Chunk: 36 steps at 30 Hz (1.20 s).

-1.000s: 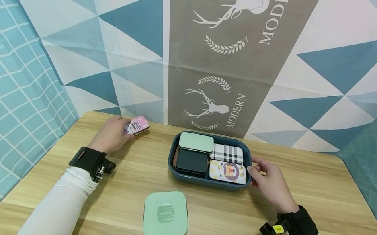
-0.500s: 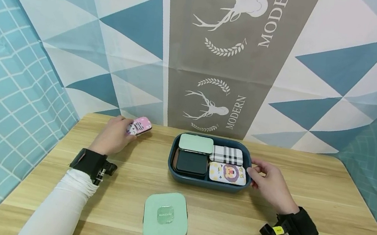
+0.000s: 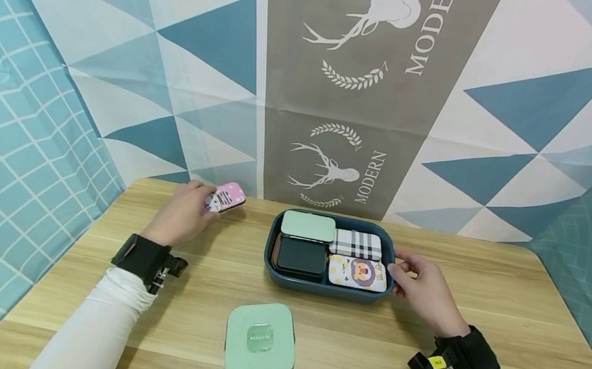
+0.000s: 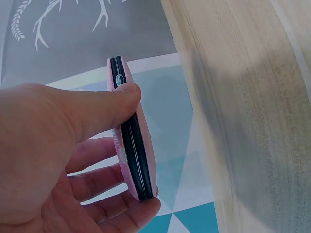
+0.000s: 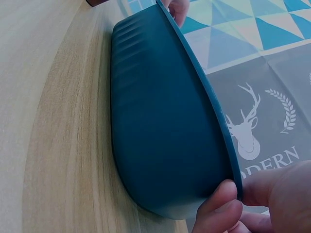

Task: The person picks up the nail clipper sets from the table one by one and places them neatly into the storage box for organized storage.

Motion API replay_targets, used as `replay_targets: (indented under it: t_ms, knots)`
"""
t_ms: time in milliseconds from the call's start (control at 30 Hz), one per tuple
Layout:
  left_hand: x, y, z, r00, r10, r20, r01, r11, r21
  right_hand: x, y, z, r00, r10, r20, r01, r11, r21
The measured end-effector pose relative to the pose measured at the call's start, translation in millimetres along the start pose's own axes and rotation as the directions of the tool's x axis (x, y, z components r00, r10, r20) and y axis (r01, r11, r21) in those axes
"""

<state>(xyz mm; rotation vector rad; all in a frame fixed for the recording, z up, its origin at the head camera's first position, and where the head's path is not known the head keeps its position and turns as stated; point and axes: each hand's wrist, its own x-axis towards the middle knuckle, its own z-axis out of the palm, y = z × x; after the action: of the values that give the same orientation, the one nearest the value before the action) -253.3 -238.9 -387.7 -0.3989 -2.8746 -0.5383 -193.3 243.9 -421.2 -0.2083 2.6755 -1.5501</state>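
Note:
My left hand grips a slim pink patterned clasp case above the table's back left. In the left wrist view, the thumb presses beside the small clasp on the case's dark edge, and fingers support the other side. At the right end of a dark blue oval basket, my right hand pinches the rim. Inside the basket lie a mint green case, a black case, a plaid case and a lion-print case. A brown edge shows beside the black one.
A square mint green case marked "MANICURE" lies on the wooden table in front of the basket. Behind the table's back edge hangs a patterned cloth, with teal tile-print cloth at the left side.
My left hand has moved slightly right with the pink case, toward the basket. The right hand stays on the rim, and the basket and its contents have not moved.

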Motion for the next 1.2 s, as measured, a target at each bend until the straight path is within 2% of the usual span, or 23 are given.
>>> replay_targets:
  t_ms: [1200]
  knots:
    - [1.0, 21.8, 0.6, 0.998, 0.069, -0.015, -0.069, 0.997, -0.019, 0.1, 0, 0, 1.000, 0.005, 0.002, -0.005, 1.000, 0.008]
